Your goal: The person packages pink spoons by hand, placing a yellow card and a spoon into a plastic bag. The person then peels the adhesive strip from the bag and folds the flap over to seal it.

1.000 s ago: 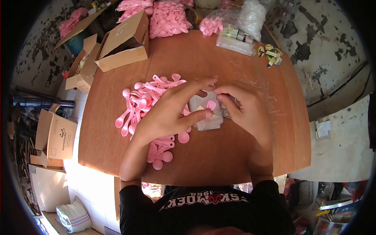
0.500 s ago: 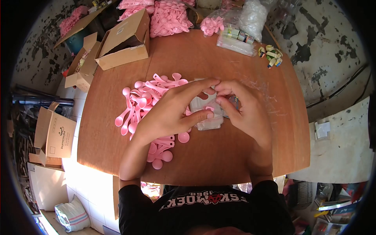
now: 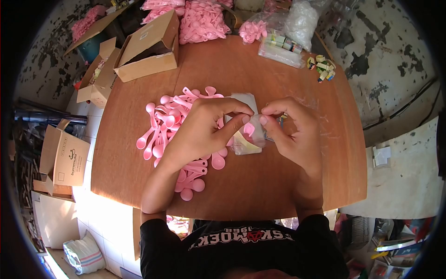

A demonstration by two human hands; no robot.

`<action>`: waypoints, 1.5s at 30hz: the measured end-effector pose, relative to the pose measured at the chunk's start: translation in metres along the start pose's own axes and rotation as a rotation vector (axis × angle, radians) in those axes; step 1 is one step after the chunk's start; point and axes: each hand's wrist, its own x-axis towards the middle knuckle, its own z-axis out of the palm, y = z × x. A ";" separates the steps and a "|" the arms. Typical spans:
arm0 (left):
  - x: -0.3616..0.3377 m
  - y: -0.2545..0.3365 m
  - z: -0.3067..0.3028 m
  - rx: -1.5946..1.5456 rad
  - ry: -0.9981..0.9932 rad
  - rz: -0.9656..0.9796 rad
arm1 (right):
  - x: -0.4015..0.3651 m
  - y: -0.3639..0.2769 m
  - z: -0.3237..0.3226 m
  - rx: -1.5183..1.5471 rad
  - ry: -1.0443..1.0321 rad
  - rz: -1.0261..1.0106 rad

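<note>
My left hand [image 3: 202, 132] and my right hand [image 3: 291, 132] pinch the top of a small clear plastic bag [image 3: 247, 139] between thumbs and fingers. A pink spoon head shows through the film, and something pale yellow lies at the bag's bottom. The bag hangs just above the round brown table [image 3: 241, 190]. A loose pile of pink plastic spoons [image 3: 166, 123] spreads on the table to the left, partly under my left forearm.
An open cardboard box [image 3: 146, 49] sits at the table's far left. Bags of pink spoons [image 3: 202, 21], a clear bag [image 3: 299, 18] and small coloured items [image 3: 321, 65] lie along the far edge. More boxes [image 3: 65, 160] stand on the floor to the left.
My fingers have closed together on the bag's top and lifted it a little. The spoon head now sits inside the film. My left index finger has curled in.
</note>
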 end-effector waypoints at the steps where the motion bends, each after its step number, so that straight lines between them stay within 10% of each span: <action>1: 0.000 -0.002 0.001 0.000 0.000 0.000 | 0.000 0.000 0.000 0.000 0.000 0.000; 45: -0.003 -0.001 0.009 -0.063 0.078 0.081 | -0.002 0.000 0.003 0.013 0.067 0.019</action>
